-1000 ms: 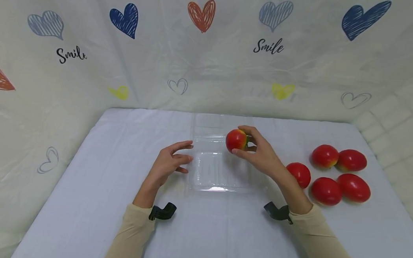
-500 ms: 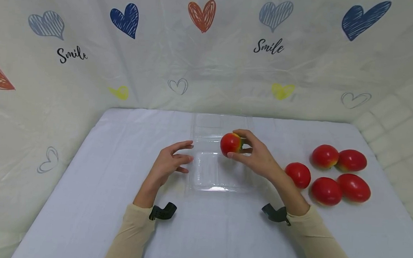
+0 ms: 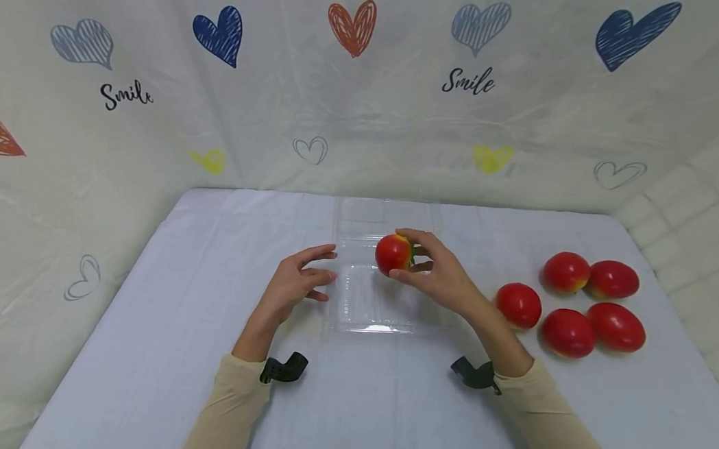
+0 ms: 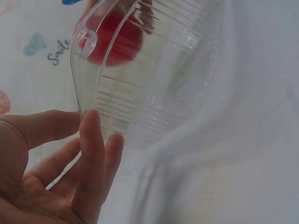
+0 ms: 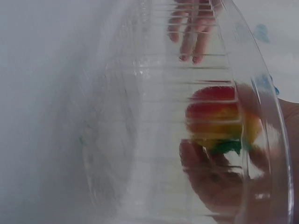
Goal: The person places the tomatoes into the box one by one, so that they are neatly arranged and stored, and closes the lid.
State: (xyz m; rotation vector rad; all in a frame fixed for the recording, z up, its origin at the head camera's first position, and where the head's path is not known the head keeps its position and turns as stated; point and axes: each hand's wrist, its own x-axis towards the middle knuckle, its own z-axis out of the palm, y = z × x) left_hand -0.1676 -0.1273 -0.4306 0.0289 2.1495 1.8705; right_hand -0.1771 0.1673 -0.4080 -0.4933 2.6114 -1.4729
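Observation:
A red tomato [image 3: 391, 255] with a yellow top and green stem is held over the clear plastic box [image 3: 359, 307]. The right hand [image 3: 443, 276] grips it from the right, thumb on the near side and fingers on the far side. Through the box wall, the right wrist view shows the tomato [image 5: 212, 112] in the fingers. At the box's left edge, the left hand [image 3: 291, 282] rests with thumb and fingers spread apart. Its fingertips [image 4: 91, 121] touch the clear rim in the left wrist view. Beyond the box base, its lid [image 3: 360, 214] lies folded back.
Several more red tomatoes [image 3: 568, 333], some rounder and some oval, lie grouped on the right of the white-covered table [image 3: 207, 297]. Behind the table's far edge hangs a pale curtain [image 3: 391, 103] printed with hearts. A small black device [image 3: 285, 367] sits on each wrist.
The right hand has moved left and slightly nearer the wearer, carrying the tomato further over the box. The left hand and the other tomatoes have stayed put.

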